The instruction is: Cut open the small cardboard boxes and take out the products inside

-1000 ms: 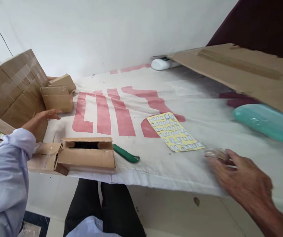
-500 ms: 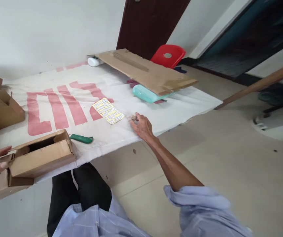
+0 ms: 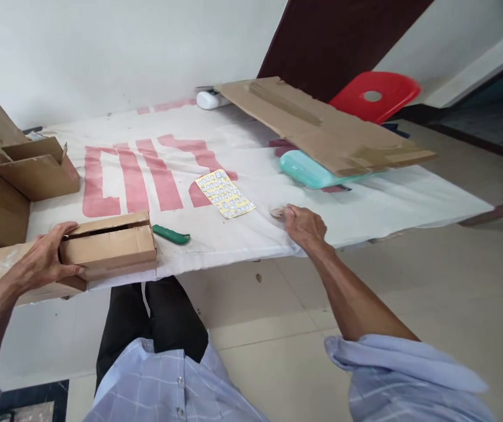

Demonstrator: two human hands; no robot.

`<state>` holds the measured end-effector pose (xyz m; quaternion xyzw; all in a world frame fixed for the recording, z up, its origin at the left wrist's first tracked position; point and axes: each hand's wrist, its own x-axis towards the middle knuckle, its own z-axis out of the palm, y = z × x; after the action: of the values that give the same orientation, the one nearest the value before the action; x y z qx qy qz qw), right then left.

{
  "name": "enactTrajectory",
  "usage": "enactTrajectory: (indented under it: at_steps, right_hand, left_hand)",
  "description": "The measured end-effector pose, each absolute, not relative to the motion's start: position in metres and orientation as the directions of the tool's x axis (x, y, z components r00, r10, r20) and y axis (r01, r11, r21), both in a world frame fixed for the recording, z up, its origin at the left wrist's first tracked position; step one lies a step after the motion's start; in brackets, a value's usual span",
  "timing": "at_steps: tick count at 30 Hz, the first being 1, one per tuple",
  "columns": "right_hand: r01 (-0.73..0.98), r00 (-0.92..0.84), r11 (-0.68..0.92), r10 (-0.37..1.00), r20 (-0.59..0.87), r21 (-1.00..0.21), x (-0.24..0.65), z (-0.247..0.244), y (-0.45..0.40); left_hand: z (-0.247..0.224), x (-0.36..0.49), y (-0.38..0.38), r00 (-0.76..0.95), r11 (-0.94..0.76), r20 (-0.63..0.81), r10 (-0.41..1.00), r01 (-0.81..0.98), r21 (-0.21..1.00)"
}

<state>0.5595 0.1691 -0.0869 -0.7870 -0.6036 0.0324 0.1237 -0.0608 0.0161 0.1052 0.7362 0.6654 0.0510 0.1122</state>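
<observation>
My left hand (image 3: 44, 262) grips a long narrow cardboard box (image 3: 109, 251) at the table's front left, thumb on the near side and fingers over the top. At the front edge, right of the middle, my right hand (image 3: 304, 225) has its fingers closed on a small crumpled brownish thing (image 3: 278, 212), too small to name. A yellow sheet of white stickers (image 3: 225, 193) lies to the left of that hand. Beside the narrow box's right end rests a green-handled tool (image 3: 171, 234).
Cardboard boxes (image 3: 43, 170) stand at the left. A flat cardboard sheet (image 3: 317, 126) lies over a turquoise case (image 3: 308, 169) at the right, with a white object (image 3: 208, 100) behind. A red stool (image 3: 376, 97) stands past the table (image 3: 435, 199).
The view has swung left. My left hand has come fully into sight and now holds the narrow box, whose top flaps sit closer together. My right hand's fingers look more closed.
</observation>
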Motion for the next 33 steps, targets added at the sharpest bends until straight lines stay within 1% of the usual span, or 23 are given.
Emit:
enactTrajectory:
  at_steps: [3,8,12,17,20,21,23,26,28,29,31,33]
  right_hand:
    - [0.907,0.305,-0.267,0.95,0.07,-0.325,0.563,-0.077,0.17]
    - [0.867,0.352,-0.281,0.93,0.108,-0.411,0.566,-0.065,0.171]
    - [0.848,0.37,-0.255,0.913,0.173,-0.465,0.564,-0.06,0.172]
    - [0.817,0.427,-0.235,0.86,0.279,-0.527,0.559,-0.054,0.173]
    - [0.806,0.434,-0.176,0.825,0.362,-0.564,0.55,-0.047,0.173]
    - [0.806,0.405,-0.116,0.822,0.4,-0.58,0.543,-0.044,0.173]
    - [0.794,0.283,0.081,0.828,0.484,-0.603,0.52,-0.037,0.17]
    - [0.691,-0.014,0.427,0.814,0.58,-0.584,0.46,-0.024,0.156]
    - [0.594,-0.214,0.595,0.766,0.606,-0.542,0.411,-0.014,0.141]
    - [0.538,-0.31,0.67,0.722,0.619,-0.512,0.387,-0.007,0.132]
    - [0.393,-0.521,0.824,0.566,0.639,-0.409,0.347,0.006,0.114]
    - [0.3,-0.642,0.898,0.44,0.627,-0.323,0.324,0.016,0.098]
  left_hand:
    - [0.1,-0.057,0.015,0.133,-0.123,-0.025,0.991,0.962,0.244]
    - [0.088,-0.05,0.005,0.188,-0.194,0.049,0.981,0.953,0.233]
    - [0.08,-0.043,-0.002,0.18,-0.195,0.086,0.98,0.956,0.22]
    - [0.074,-0.034,-0.008,0.191,-0.217,0.128,0.973,0.947,0.237]
    - [0.072,-0.028,-0.013,0.193,-0.224,0.141,0.971,0.939,0.26]
    - [0.071,-0.025,-0.014,0.194,-0.228,0.144,0.97,0.934,0.275]
    - [0.073,-0.021,-0.017,0.193,-0.228,0.137,0.972,0.919,0.321]
    - [0.078,-0.016,-0.018,0.144,-0.181,0.119,0.982,0.883,0.432]
    - [0.081,-0.013,-0.014,0.098,-0.141,0.112,0.989,0.856,0.497]
    - [0.082,-0.011,-0.012,0.077,-0.124,0.112,0.991,0.846,0.518]
    - [0.084,-0.009,-0.008,0.042,-0.098,0.115,0.992,0.834,0.544]
    - [0.084,-0.008,-0.005,0.006,-0.068,0.112,0.994,0.826,0.56]
